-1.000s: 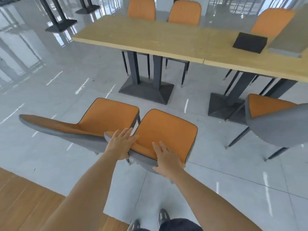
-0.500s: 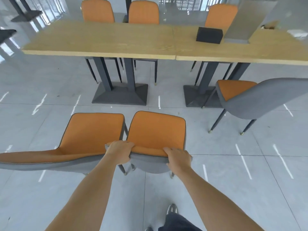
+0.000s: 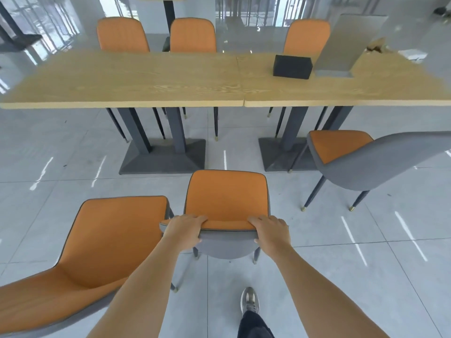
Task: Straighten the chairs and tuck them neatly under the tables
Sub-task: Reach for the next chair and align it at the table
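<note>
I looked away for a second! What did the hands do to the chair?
Both hands, left hand and right hand, went from resting flat to gripping the middle chair backrest, pushing it ahead of the left chair, toward the table. The black box stayed put.

Orange padded chair with a grey fabric back (image 3: pixel 227 198); pale wood-grain worktop (image 3: pixel 136 81) carrying a black rectangular box (image 3: pixel 292 67); light grey tiled floor (image 3: pixel 341 240).

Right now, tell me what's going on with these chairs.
A person grips the backrest top of the middle chair with the left hand and the right hand, facing it toward the wooden table. It stands short of the table, not yet tucked. Another chair sits beside it on the left, and a third chair on the right stands angled.
</note>
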`<action>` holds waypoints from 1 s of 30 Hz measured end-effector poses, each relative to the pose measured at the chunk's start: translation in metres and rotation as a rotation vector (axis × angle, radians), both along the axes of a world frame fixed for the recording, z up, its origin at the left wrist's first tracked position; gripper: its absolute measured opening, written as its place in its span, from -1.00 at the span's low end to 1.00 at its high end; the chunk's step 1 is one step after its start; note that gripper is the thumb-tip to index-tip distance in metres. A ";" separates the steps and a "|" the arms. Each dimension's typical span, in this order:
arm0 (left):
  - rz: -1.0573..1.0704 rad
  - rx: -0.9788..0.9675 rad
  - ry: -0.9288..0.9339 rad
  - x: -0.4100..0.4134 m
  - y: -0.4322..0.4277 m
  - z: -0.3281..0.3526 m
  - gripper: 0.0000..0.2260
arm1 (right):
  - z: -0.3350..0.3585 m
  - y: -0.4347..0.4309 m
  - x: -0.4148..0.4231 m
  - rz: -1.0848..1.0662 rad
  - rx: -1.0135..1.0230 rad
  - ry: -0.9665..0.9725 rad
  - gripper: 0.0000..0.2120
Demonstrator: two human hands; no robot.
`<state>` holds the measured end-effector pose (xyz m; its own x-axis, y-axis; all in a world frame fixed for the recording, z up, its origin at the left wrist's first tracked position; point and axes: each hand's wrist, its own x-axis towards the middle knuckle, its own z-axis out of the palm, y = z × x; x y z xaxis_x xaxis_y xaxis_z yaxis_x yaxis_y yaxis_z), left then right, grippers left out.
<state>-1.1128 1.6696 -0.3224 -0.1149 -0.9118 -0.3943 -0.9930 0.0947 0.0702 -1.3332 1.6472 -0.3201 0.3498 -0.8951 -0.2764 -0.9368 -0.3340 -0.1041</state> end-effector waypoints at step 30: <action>-0.005 -0.045 0.033 0.006 -0.318 -0.008 -0.55 | -0.002 -0.323 0.008 -0.058 -0.034 0.047 -0.65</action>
<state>-1.1065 1.3516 -0.3301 -0.1318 -0.9279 -0.3486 -0.9897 0.1037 0.0984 -1.3254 1.3242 -0.3223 0.2845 -0.9227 -0.2602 -0.9583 -0.2817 -0.0490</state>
